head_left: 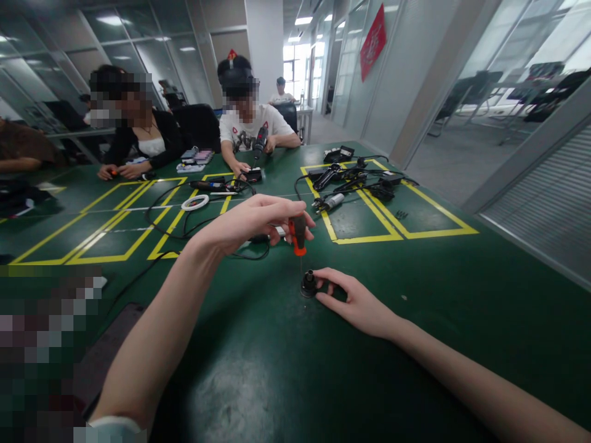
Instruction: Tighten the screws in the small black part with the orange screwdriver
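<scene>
My left hand (263,223) is wrapped round the handle of a red and black screwdriver (299,234), which points downward with its thin shaft above a small black round part (308,285). That part stands on the green table (258,369), a short tube rising from its top. From the right, my right hand (346,295) grips its side between thumb and fingers. Whether the screwdriver's tip touches the part cannot be made out.
Beyond my hands lie black cables and tools (341,178), a silver-grey cylinder (333,202), a white ring (194,202) and small springs (401,215). Across the table, a person (258,126) holds a power tool; another person (148,138) sits further left.
</scene>
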{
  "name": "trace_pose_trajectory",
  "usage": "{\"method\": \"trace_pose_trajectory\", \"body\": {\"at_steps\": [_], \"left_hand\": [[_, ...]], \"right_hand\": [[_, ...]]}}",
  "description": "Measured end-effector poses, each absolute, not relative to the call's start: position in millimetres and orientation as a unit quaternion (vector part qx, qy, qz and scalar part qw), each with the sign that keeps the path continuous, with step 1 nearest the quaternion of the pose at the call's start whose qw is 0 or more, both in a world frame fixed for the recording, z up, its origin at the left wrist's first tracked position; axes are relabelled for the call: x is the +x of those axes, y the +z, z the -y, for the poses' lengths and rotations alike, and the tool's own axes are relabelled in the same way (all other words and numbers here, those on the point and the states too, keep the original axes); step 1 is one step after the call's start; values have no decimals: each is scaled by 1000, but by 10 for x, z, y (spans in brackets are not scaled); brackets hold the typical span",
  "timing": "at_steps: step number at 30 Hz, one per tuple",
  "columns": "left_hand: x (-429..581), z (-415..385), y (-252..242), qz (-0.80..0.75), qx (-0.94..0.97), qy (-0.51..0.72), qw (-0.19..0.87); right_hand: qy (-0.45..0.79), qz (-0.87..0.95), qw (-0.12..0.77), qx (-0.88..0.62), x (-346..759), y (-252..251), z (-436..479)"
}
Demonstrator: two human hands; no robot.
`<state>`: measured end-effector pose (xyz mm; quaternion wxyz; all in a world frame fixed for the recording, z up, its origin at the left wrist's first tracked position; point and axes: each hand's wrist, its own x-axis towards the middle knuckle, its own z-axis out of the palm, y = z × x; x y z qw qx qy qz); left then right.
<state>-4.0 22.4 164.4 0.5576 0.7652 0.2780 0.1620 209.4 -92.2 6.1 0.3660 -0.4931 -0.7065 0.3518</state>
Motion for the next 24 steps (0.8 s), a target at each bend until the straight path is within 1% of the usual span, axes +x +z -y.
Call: {"method": "trace_pose_trajectory", "body": {"at_steps": [4, 10, 16, 24], "left_hand": [[-23, -205, 1625, -287, 764, 182, 548], [7, -179, 1599, -271, 753, 188, 569], [-34, -124, 1668, -223, 795, 197, 529], [-63, -201, 1639, -218, 753, 183, 593]], "right_hand": [[348, 708, 367, -493, 2097, 42, 920], [343, 713, 367, -489, 2103, 42, 912], [345, 710, 368, -491, 2095, 42, 904], [347, 709, 369, -491, 2091, 55, 909]]}}
